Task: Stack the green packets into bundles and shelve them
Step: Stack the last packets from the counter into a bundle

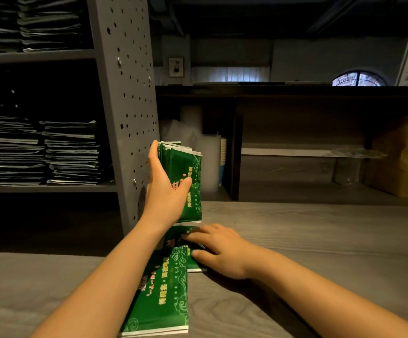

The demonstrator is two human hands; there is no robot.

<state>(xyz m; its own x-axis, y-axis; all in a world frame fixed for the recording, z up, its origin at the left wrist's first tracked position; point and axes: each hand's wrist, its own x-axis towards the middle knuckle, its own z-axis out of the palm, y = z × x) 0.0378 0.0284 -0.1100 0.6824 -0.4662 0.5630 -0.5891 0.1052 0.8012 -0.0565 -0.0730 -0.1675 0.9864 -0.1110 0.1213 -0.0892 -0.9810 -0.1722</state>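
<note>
My left hand point(165, 191) holds a bundle of green packets point(186, 172) upright on its end on the wooden table point(320, 240), thumb across the front and fingers behind. My right hand point(218, 247) lies on a flat green packet point(173, 237) just below that bundle, fingers pressing its top. Nearer to me, a stack of green packets point(164, 293) lies flat on the table, partly under my left forearm. On the grey shelf rack point(127, 93) at left sit several piles of packets point(71, 152) seen edge-on.
The rack's perforated upright stands right beside the upright bundle. Behind the table is a dark wooden unit with a white roll point(211, 162), a glass stand point(349, 164) and a cardboard box point(402, 157).
</note>
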